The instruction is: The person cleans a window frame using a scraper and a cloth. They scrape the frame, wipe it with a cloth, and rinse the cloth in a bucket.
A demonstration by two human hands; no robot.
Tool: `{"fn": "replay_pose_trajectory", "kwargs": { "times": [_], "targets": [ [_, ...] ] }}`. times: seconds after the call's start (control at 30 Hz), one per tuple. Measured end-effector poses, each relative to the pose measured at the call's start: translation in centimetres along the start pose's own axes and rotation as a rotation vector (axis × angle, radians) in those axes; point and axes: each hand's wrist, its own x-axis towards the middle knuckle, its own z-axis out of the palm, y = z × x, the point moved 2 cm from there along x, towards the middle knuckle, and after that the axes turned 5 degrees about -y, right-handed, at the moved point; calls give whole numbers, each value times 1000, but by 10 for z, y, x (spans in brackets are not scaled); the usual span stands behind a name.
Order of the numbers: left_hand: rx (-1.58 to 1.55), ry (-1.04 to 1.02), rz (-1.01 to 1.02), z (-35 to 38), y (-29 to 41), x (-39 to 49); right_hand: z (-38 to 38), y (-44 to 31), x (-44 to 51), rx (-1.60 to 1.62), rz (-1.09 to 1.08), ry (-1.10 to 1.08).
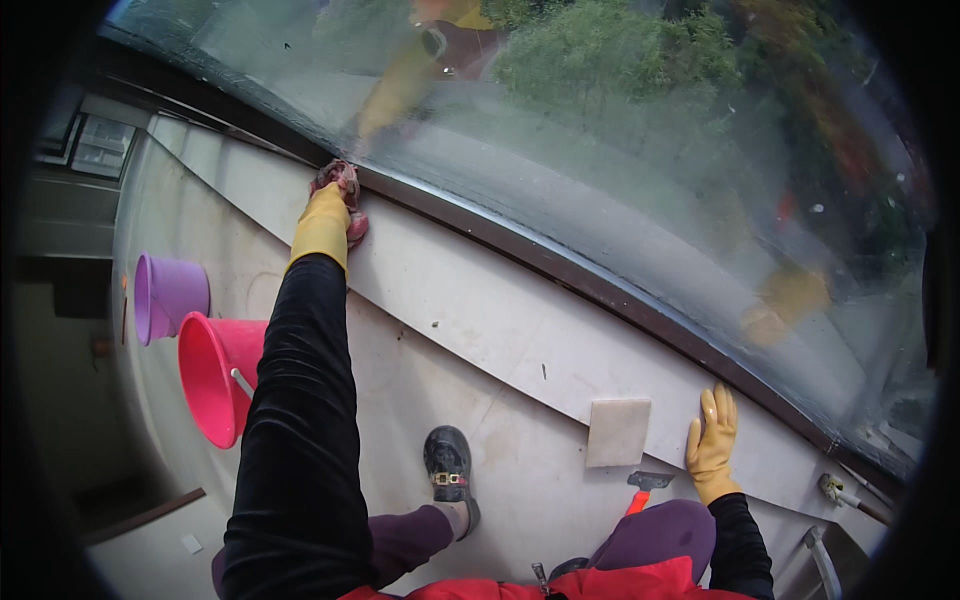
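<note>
My left hand point(325, 217), in a yellow rubber glove, is stretched out and closed on a wet red-and-grey cloth point(341, 180). The cloth is pressed against the dark window frame point(480, 229) at the foot of the glass pane point(570, 150). At the lower right my right hand point(712, 439), also gloved in yellow, rests with its palm on the white sill point(480, 300), fingers apart and touching the frame. Nothing shows under that palm. Both gloves are faintly mirrored in the glass.
A pink bucket point(225, 375) and a purple bucket point(176, 296) stand at the left. Near my knee are a square tile point(619, 433) and a scraper with an orange handle point(639, 501). A tool with a pole point(844, 495) and a metal handle point(823, 562) are at the right.
</note>
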Motion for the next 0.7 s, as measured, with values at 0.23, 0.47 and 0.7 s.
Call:
{"fn": "replay_pose_trajectory", "kwargs": {
  "times": [0.23, 0.47, 0.7],
  "targets": [
    [192, 53, 284, 74, -87, -69, -3, 8, -9, 14, 55, -11],
    [52, 116, 727, 81, -62, -225, -11, -3, -13, 111, 125, 32],
    [260, -183, 1221, -1, -88, -377, -87, -39, -19, 150, 310, -680]
  ]
}}
